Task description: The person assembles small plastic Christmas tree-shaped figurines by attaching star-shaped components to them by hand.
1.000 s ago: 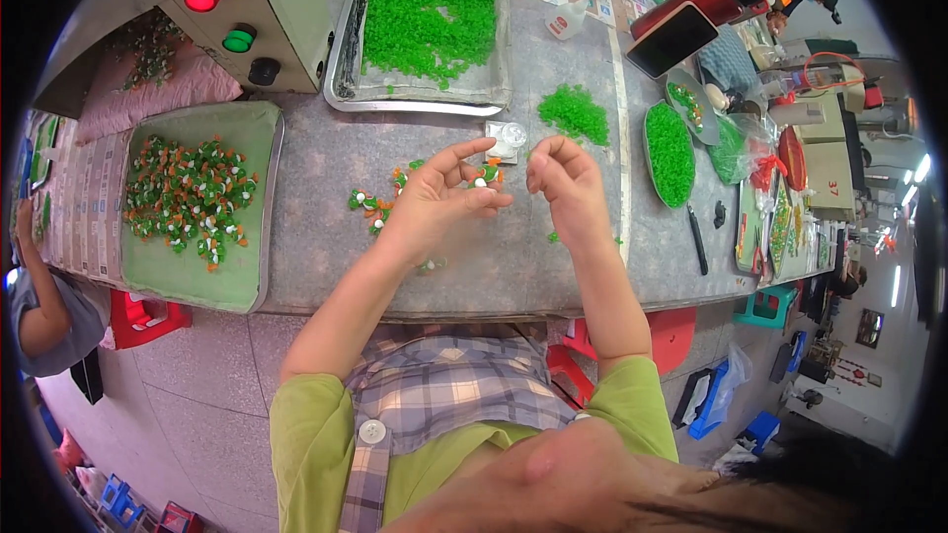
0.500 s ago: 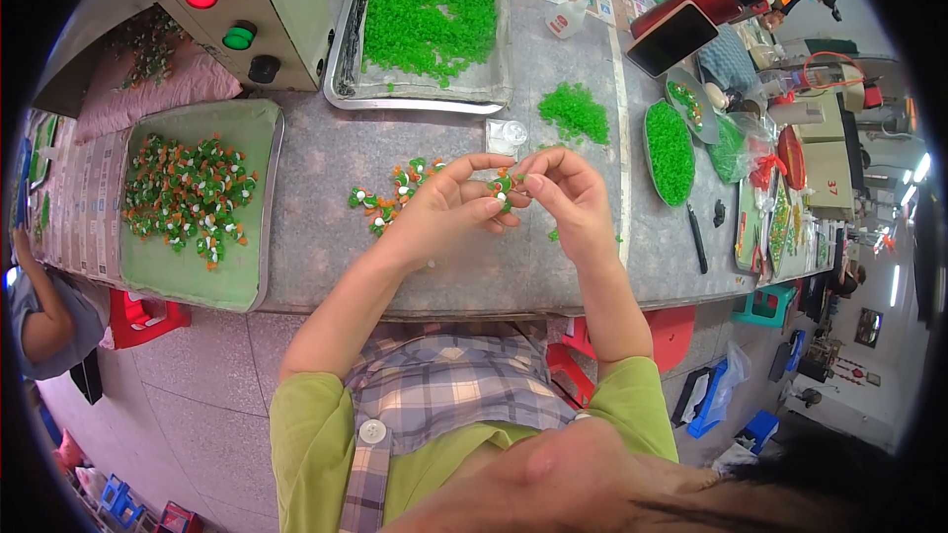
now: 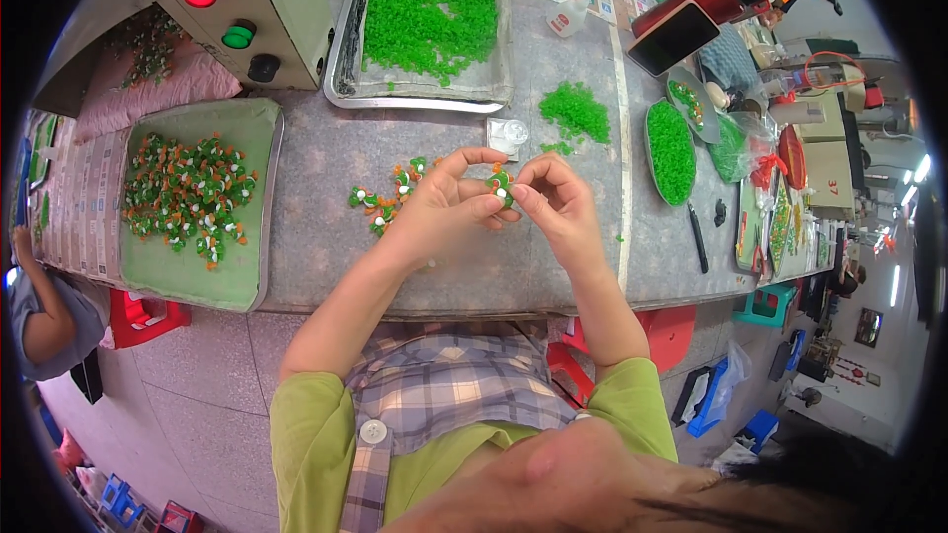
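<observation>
Between the thumb and fingers of my left hand (image 3: 433, 212) is a small green figurine (image 3: 501, 181) with orange and white parts. My right hand (image 3: 568, 217) is closed in a pinch at the figurine's right side; whatever its fingertips hold is too small to make out. Several similar figurines (image 3: 379, 212) lie on the table just left of my left hand, partly hidden by it. Beyond my right hand is a loose heap of green bits (image 3: 575, 113). A small clear round dish (image 3: 512, 133) on a white square stands just past my fingertips.
A metal tray of green bits (image 3: 430, 10) stands at the back, and a green tray of finished-looking figurines (image 3: 193, 197) at the left. To the right are an oval dish of green bits (image 3: 670, 153), a black pen-like tool (image 3: 697, 237), a phone (image 3: 673, 38) and a white bottle (image 3: 568, 17).
My right hand has shifted slightly left and down beside the figurine. Some green bits now lie apart at the heap's near edge. My left hand stays almost in place.
</observation>
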{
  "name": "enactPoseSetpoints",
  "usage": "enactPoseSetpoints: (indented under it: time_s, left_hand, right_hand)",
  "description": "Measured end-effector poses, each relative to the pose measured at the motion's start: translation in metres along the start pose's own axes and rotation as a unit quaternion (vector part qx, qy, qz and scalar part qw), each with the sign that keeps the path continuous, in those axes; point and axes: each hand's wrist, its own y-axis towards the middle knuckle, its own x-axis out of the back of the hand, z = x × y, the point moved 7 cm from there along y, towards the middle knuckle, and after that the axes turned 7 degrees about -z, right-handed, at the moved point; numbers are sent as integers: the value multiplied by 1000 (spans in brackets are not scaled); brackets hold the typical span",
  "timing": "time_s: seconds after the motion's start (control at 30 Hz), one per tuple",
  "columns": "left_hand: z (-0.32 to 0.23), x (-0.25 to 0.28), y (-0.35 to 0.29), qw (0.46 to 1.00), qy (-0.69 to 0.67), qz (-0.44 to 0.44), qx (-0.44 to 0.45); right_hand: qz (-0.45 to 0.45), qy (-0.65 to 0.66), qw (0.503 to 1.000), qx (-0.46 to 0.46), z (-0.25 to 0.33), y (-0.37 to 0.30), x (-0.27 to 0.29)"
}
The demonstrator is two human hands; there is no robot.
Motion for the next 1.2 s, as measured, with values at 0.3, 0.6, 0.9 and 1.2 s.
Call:
enactPoseSetpoints:
  time_s: [0.3, 0.6, 0.9, 1.2]
  left_hand:
    - [1, 0, 1, 999, 17, 13, -28]
    - [1, 2, 0, 983, 146, -35, -102]
    - [5, 3, 3, 992, 118, -23, -49]
    - [-129, 151, -84, 774, 404, -404, -273]
  right_hand:
    - [-76, -171, 974, 128, 31, -7, -4]
    - [-82, -185, 972, 117, 19, -4, 0]
    - [-69, -145, 984, 72, 2, -1, 6]
    - [-63, -321, 945, 26, -11, 1, 93]
